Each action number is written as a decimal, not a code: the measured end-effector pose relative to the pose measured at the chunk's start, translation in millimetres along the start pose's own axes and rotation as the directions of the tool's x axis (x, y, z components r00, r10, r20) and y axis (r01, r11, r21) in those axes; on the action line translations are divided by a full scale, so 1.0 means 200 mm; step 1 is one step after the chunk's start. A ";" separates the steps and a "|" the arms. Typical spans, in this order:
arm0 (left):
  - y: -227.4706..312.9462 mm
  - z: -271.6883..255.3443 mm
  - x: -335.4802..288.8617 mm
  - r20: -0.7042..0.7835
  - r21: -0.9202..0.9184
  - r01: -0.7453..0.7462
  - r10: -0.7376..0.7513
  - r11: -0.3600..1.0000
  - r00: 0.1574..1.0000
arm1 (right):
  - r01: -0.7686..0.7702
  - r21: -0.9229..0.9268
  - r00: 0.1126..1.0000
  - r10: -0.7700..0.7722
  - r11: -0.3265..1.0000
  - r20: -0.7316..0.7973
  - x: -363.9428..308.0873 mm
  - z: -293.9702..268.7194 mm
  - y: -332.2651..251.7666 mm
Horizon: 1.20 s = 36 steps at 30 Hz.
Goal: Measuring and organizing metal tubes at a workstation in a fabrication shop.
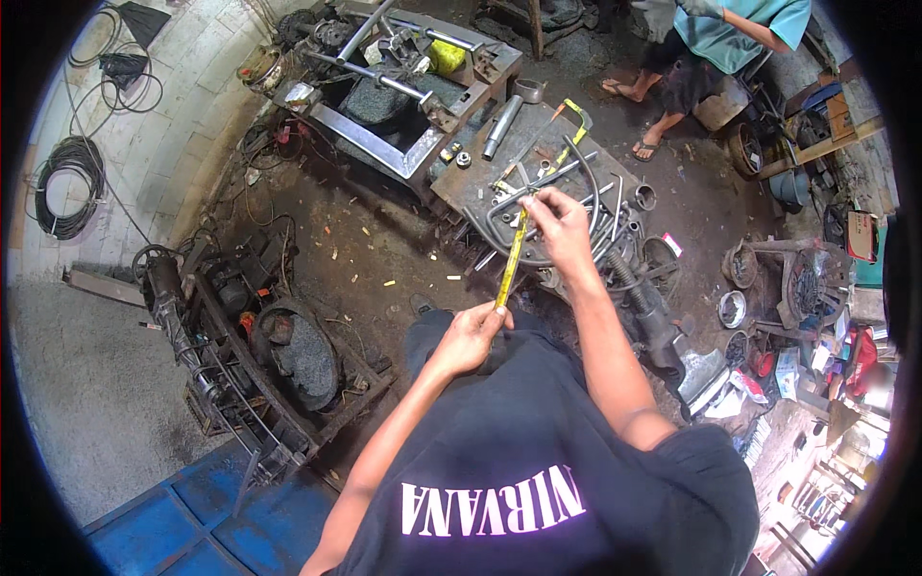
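Note:
A yellow tape measure's blade stretches slantwise between my two hands, in front of my dark shirt. Its lower end is gripped by my left hand, with the fingers closed around it; whether the case sits in the palm is hidden. Higher up and to the right, my right hand pinches the other end between thumb and fingers. That hand hovers over the near edge of a cluttered metal worktable. Close to it lie a bent dark rod, several thin rods and a hacksaw with a yellow frame.
A steel pipe lies on the worktable; a welded metal frame stands behind it. At left is a machine on a rusty frame. A person in a teal shirt sits at the far right. Tools and scrap crowd the right side.

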<state>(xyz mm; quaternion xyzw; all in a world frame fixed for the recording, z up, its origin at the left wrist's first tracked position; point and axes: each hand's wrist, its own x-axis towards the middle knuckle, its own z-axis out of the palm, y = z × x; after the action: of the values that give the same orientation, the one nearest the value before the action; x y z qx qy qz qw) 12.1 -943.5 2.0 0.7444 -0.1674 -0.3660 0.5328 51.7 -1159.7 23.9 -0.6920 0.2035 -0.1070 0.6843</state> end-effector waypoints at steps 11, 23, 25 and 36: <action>0.09 -0.02 -0.02 0.186 -0.517 0.182 -0.098 0.836 0.978 | -0.075 0.354 0.993 0.102 0.932 -0.057 -0.25 0.10 0.04; 0.05 -0.02 0.01 -0.018 -0.376 0.000 -0.008 0.927 1.000 | -0.158 0.234 0.961 0.095 0.959 0.259 -0.31 0.06 0.07; 0.01 -0.02 0.02 -0.034 -0.367 -0.005 -0.008 0.930 0.999 | -0.140 0.263 0.967 0.076 0.954 0.242 -0.31 0.06 0.03; 0.06 -0.04 0.00 0.055 -0.238 0.084 -0.073 0.968 0.996 | 0.064 0.092 0.976 -0.082 0.994 0.204 -0.22 0.00 -0.16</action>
<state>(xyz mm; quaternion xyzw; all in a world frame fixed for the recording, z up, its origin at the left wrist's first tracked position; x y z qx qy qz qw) 19.5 -942.3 14.8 0.6720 -0.1047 -0.4215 0.5999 16.2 -1140.6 62.1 -0.6767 0.1006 -0.0680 0.7262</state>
